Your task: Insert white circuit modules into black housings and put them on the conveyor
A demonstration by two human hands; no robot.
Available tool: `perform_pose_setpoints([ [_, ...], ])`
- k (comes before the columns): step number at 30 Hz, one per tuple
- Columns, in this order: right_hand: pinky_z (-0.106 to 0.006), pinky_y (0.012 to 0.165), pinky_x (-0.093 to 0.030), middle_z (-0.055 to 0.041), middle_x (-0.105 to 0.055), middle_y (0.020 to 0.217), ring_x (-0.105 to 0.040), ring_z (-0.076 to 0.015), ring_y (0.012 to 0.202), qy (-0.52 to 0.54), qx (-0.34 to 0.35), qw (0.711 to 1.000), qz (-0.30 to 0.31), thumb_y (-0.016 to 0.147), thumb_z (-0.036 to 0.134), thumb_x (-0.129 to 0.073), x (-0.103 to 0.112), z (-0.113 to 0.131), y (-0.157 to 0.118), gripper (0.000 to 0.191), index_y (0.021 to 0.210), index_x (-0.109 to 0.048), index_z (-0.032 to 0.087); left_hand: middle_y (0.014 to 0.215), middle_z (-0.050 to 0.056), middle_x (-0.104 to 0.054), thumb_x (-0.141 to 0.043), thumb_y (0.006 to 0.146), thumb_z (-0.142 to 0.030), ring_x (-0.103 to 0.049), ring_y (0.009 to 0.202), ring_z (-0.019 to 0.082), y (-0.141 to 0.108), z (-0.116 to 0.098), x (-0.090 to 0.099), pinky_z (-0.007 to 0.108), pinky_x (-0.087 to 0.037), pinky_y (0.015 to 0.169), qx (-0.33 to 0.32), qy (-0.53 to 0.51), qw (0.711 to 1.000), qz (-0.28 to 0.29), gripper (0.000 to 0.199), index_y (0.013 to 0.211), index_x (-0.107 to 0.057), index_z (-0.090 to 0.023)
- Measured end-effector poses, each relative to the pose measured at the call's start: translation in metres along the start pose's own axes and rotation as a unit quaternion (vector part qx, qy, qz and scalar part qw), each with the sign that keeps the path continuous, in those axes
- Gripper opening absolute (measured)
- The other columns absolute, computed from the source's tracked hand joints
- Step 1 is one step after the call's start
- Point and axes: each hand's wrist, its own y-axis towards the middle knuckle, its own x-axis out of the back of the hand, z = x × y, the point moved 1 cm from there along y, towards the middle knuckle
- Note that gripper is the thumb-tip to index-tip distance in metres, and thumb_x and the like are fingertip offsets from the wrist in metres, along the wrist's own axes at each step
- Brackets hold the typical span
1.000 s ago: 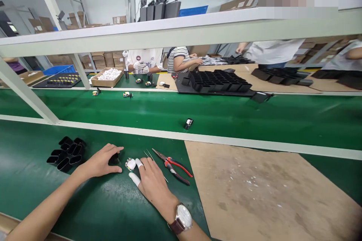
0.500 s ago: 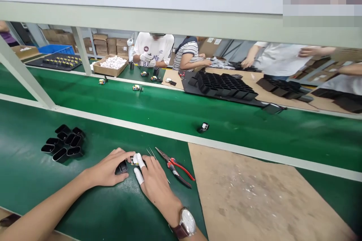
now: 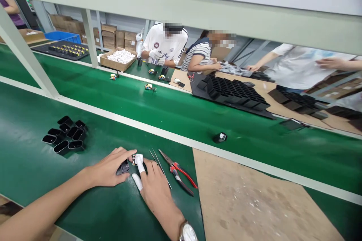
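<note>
My left hand [image 3: 109, 167] is closed around a small black plastic housing [image 3: 123, 167] near the middle of the green bench. Its index fingertip reaches to a small circuit board assembly [image 3: 134, 159] with a white part [image 3: 138, 157]. White finger cots cover the thumb and index finger of my right hand [image 3: 157, 184], which grips that assembly from the right. The right fingertips partly hide it. Just right of this hand lie metal tweezers [image 3: 160, 167] and red-and-black long-nose pliers [image 3: 178, 173]. A cluster of empty black housings [image 3: 74, 133] stands to the left.
A brown board [image 3: 254, 199] covers the bench at right. Beyond a pale rail [image 3: 127, 124], a green conveyor [image 3: 175, 116] carries a black housing [image 3: 220, 137] and small circuit assemblies [image 3: 149, 87]. Across it, co-workers handle parts beside a box of white pieces [image 3: 118, 58] and black housings [image 3: 234, 90].
The camera view has shifted slightly. On the conveyor, the black housing has moved to the right. Both hands stay at the same parts, with only slight finger movement.
</note>
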Motion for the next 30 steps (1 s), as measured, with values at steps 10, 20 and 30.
perform_pose_setpoints([
  [10,-0.050,0.089,-0.059,-0.0178,-0.067,0.132,-0.065,-0.0319,0.107,0.087,-0.058,0.994,-0.045,0.106,0.017,-0.043,-0.003,-0.002,0.004,0.048,0.154,-0.045,0.015,0.145,0.012,-0.046,-0.072,0.092,-0.015,-0.053,0.134,0.029,-0.005,-0.001,0.008,0.051,-0.047,0.117,0.034,-0.034,0.999,-0.009,0.097,0.168,-0.015,-0.035],
  [20,-0.048,0.090,-0.062,-0.0151,-0.070,0.124,-0.066,-0.0291,0.108,0.163,-0.036,0.983,-0.074,0.105,0.014,-0.051,0.005,-0.010,0.007,0.044,0.149,-0.047,0.013,0.130,0.007,-0.061,-0.077,0.090,-0.019,-0.063,0.121,0.026,-0.004,0.006,0.005,0.047,-0.053,0.111,0.021,0.009,0.998,-0.054,0.096,0.166,-0.021,-0.035],
  [30,-0.046,0.090,-0.061,-0.0168,-0.067,0.124,-0.063,-0.0280,0.110,0.214,-0.010,0.955,-0.207,0.099,0.005,-0.057,0.026,0.003,0.007,0.059,0.156,-0.041,0.014,0.139,0.009,-0.067,-0.069,0.098,-0.020,-0.062,0.130,0.026,-0.005,0.013,0.002,0.047,-0.053,0.112,-0.032,0.049,0.991,-0.121,0.082,0.165,-0.025,-0.033],
])
